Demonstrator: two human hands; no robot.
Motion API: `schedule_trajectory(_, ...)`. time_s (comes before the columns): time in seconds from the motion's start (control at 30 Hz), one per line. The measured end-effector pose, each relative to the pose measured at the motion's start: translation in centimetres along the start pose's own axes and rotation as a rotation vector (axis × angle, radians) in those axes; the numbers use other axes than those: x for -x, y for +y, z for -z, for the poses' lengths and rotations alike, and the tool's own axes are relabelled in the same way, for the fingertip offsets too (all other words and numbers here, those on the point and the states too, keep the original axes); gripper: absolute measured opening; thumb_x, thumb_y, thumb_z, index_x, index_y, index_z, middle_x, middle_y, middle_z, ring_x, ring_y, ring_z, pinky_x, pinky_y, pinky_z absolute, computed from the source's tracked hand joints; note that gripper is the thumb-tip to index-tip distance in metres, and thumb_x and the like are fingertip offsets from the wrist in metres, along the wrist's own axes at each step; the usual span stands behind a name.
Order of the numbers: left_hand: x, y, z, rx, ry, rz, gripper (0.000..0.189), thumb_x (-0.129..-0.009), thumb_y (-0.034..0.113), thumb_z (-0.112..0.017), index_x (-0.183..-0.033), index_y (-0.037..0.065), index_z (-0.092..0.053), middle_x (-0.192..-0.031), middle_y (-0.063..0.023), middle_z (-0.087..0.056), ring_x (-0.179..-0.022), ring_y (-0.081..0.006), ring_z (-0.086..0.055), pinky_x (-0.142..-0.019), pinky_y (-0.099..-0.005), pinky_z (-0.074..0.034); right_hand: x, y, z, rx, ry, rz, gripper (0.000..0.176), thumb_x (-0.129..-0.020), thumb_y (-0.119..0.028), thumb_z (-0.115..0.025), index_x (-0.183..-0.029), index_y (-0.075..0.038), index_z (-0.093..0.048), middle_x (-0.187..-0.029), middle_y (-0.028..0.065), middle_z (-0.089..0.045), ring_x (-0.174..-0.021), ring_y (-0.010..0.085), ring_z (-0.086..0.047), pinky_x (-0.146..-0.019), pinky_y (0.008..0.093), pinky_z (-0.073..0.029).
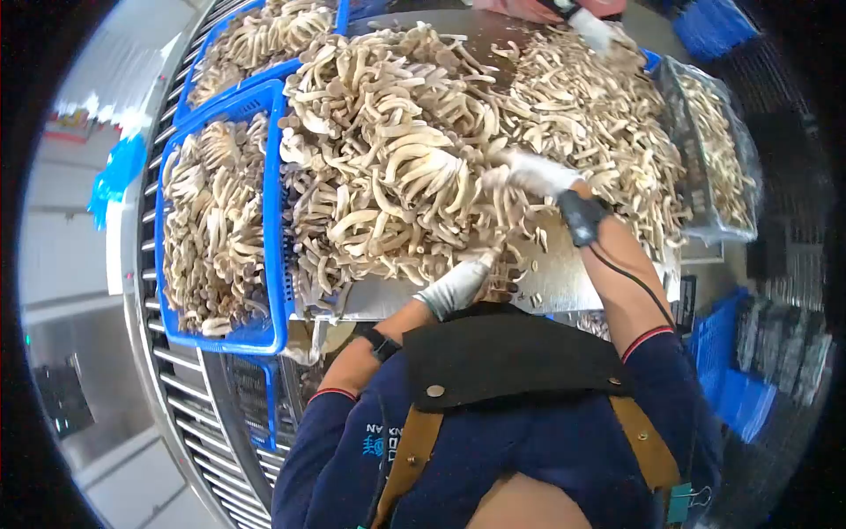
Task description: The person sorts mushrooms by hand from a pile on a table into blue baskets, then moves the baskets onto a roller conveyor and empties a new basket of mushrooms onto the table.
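Note:
A large heap of pale-stemmed, grey-brown-capped mushrooms (423, 167) covers the metal table (388, 300) in front of me. My left hand (460, 286), in a white glove, is at the near edge of the heap. Its fingers are closed around mushrooms (503, 280) close to my apron; the fingertips are partly hidden. My right hand (536, 174), also gloved in white, reaches into the right side of the heap. Its fingers touch mushrooms there, but motion smears them, so I cannot make out their grip.
Blue crates (276, 220) filled with mushrooms stand left on a roller conveyor (189, 388). A plastic-lined crate (749, 167) of mushrooms is at the right. Across the table, another person's gloved hand (595, 31) is over a second mushroom pile (608, 132). Blue crates (731, 370) sit low at right.

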State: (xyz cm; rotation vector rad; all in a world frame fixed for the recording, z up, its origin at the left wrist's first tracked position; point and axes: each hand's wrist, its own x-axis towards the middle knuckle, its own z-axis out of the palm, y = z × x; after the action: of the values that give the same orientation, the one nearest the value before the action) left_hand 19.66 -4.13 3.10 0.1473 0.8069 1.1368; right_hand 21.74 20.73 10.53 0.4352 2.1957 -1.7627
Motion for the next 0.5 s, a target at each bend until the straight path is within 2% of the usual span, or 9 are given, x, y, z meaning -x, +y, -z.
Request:
schedule_trajectory(0.03,-1.4,-0.4,0.1,0.125,-0.033,-0.004,0.082,-0.09,0.067,-0.041,-0.141,0.004,-0.034,-0.128,-0.018,-0.055,-0.115,-0.0287,-0.055,-0.095,-0.0439,-0.046,-2.1,2.3,0.1,-0.027,-0.302,-0.028,0.059,-0.088,-0.033,-0.062,-0.134,0.001,-0.045,-0.118,0.0121,-0.06,-0.096,0.0213,-0.06,-0.087,0.0337,-0.047)
schedule_trajectory(0.07,-1.9,0.0,0.0,0.165,0.01,0.021,0.085,-0.088,0.071,-0.04,-0.14,0.004,-0.035,-0.128,-0.0178,-0.055,-0.115,-0.0286,-0.055,-0.096,-0.0448,-0.045,-4.0,7.7,-0.1,0.71,0.052,0.342,0.061,-0.086,-0.034,-0.064,-0.134,-0.001,-0.046,-0.122,0.0166,-0.059,-0.103,0.0314,-0.06,-0.089,0.038,-0.047)
schedule_trajectory(0.13,-0.8,1.7,-1.2,0.222,0.04,-0.001,0.093,-0.081,0.078,-0.041,-0.137,0.004,-0.036,-0.131,-0.0172,-0.052,-0.114,-0.0283,-0.054,-0.096,-0.0456,-0.044,-1.7,5.0,-1.1,0.71,0.179,0.289,0.045,-0.087,-0.026,-0.061,-0.122,0.001,-0.052,-0.113,0.0222,-0.062,-0.105,0.0395,-0.058,-0.093,0.0411,-0.046)
schedule_trajectory(0.17,-0.5,2.0,-1.0,0.192,0.029,-0.009,0.095,-0.078,0.079,-0.045,-0.138,0.006,-0.037,-0.133,-0.0171,-0.05,-0.109,-0.0275,-0.056,-0.093,-0.0445,-0.045,0.7,2.5,-1.7,0.645,0.24,0.319,0.04,-0.087,-0.023,-0.06,-0.116,0.003,-0.055,-0.11,0.0212,-0.063,-0.104,0.0356,-0.061,-0.09,0.0392,-0.048)
schedule_trajectory(0.2,-0.3,2.1,-1.1,0.202,0.025,-0.007,0.096,-0.078,0.079,-0.046,-0.14,0.007,-0.035,-0.131,-0.0166,-0.051,-0.106,-0.0269,-0.056,-0.092,-0.044,-0.046,1.5,3.4,-2.0,0.084,0.224,0.145,0.035,-0.085,-0.017,-0.06,-0.113,0.003,-0.056,-0.106,0.019,-0.063,-0.099,0.0312,-0.063,-0.085,0.037,-0.05)
schedule_trajectory(0.23,-0.5,2.0,-1.4,0.205,-0.001,0.02,0.097,-0.077,0.079,-0.047,-0.142,0.008,-0.034,-0.129,-0.016,-0.052,-0.104,-0.0263,-0.056,-0.09,-0.0436,-0.047,2.5,4.0,-2.9,-0.137,0.338,0.174,0.031,-0.083,-0.013,-0.06,-0.111,0.003,-0.057,-0.102,0.0171,-0.062,-0.094,0.0279,-0.063,-0.082,0.0352,-0.049)
schedule_trajectory(0.37,-2.0,1.8,-4.9,0.168,0.116,-0.155,0.085,-0.082,0.074,-0.046,-0.142,0.015,-0.036,-0.12,-0.0116,-0.056,-0.102,-0.0263,-0.057,-0.087,-0.0461,-0.049,5.8,4.8,-4.7,0.155,0.675,0.267,0.029,-0.083,-0.008,-0.06,-0.11,0.003,-0.057,-0.098,0.0163,-0.061,-0.088,0.027,-0.06,-0.078,0.035,-0.048)
schedule_trajectory(0.4,-3.4,0.6,-3.7,0.317,0.127,-0.189,0.073,-0.086,0.066,-0.048,-0.139,0.016,-0.04,-0.118,-0.0101,-0.057,-0.103,-0.0278,-0.058,-0.087,-0.0481,-0.049,5.7,7.3,-5.6,-0.368,0.598,0.251,0.027,-0.085,-0.008,-0.058,-0.109,0.003,-0.057,-0.095,0.0148,-0.061,-0.086,0.0245,-0.06,-0.076,0.0324,-0.048)
schedule_trajectory(0.5,-4.3,-1.2,-1.9,0.403,0.35,-0.317,0.05,-0.091,0.044,-0.06,-0.129,0.014,-0.048,-0.112,-0.0081,-0.061,-0.099,-0.0293,-0.062,-0.084,-0.0475,-0.053,5.4,12.9,-5.8,0.703,0.53,0.383,0.029,-0.089,0.001,-0.048,-0.117,-0.001,-0.055,-0.089,0.0039,-0.058,-0.087,0.0107,-0.06,-0.066,0.0203,-0.046)
